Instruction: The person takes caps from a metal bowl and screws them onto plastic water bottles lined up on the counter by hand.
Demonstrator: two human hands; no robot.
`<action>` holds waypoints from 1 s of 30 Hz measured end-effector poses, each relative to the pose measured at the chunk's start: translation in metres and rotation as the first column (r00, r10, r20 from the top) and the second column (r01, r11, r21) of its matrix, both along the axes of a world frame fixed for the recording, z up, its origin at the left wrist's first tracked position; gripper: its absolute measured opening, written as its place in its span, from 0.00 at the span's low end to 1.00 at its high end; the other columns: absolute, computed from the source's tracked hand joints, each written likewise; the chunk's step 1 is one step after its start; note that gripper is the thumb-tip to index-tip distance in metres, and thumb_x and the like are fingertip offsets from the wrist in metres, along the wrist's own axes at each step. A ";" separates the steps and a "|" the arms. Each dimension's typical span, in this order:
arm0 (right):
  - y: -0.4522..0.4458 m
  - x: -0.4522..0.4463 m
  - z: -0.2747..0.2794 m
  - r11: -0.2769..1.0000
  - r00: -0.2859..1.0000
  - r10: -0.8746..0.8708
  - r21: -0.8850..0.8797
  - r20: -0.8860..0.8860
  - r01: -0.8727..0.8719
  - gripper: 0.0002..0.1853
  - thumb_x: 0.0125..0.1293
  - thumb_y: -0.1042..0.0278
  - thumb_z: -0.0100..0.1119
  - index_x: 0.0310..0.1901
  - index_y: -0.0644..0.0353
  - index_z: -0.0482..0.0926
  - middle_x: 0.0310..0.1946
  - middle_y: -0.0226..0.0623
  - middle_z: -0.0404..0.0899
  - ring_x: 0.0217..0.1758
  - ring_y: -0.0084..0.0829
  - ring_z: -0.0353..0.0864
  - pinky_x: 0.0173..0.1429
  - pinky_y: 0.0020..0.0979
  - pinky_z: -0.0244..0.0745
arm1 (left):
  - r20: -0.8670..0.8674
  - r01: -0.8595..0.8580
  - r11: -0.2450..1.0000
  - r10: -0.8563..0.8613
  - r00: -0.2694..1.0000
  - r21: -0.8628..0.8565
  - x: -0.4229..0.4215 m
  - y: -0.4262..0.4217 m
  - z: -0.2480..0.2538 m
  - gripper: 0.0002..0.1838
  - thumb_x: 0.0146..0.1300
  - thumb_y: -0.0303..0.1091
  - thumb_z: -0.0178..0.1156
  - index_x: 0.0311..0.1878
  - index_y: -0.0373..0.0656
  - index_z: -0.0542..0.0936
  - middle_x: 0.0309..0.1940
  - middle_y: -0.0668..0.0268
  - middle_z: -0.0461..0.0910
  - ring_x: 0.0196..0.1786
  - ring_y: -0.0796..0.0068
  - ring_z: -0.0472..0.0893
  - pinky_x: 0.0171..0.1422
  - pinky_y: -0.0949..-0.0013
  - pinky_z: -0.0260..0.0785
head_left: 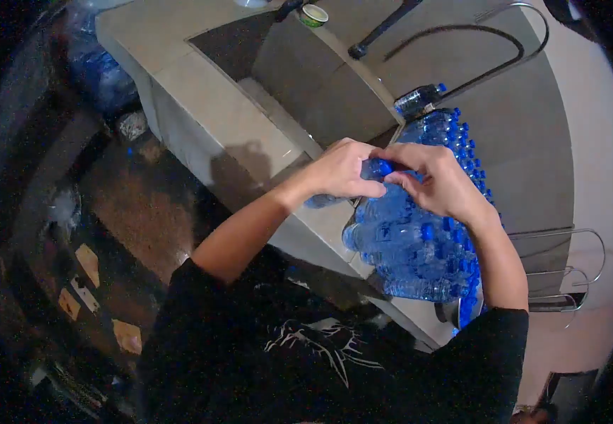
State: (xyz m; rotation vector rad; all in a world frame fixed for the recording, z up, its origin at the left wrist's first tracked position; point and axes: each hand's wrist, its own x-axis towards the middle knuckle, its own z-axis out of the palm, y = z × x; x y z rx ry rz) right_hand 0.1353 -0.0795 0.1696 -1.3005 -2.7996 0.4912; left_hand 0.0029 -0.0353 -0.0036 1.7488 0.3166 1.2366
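A clear plastic water bottle (pixel 371 169) lies tilted across the counter's front part, its blue cap (pixel 386 167) pointing right. My left hand (pixel 340 169) is closed around its upper part, and the lower end shows beneath that hand. From the right, my right hand (pixel 433 180) pinches at the cap with thumb and fingers; some fingertips are hidden behind it. Just under and beside both hands, many similar blue-capped bottles (pixel 405 237) stand packed together on the counter.
A sink basin (pixel 299 78) is set into the pale counter (pixel 214 113), with a dark faucet (pixel 373 39) over it. One dark bottle (pixel 418 100) lies near the wall, by a wire rack (pixel 518 53). A green-rimmed cup (pixel 313 15) sits behind the basin. Cardboard pieces (pixel 127 336) lie on the floor.
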 end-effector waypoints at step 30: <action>0.021 0.045 -0.075 0.764 0.979 -0.125 0.645 0.158 -0.006 0.20 0.63 0.54 0.57 0.19 0.59 0.79 0.18 0.47 0.79 0.20 0.48 0.80 0.27 0.47 0.74 | -0.308 0.259 0.918 -0.350 0.885 -0.299 0.025 0.024 -0.002 0.44 0.33 0.37 0.80 0.59 0.38 0.72 0.54 0.57 0.79 0.58 0.67 0.76 0.63 0.62 0.69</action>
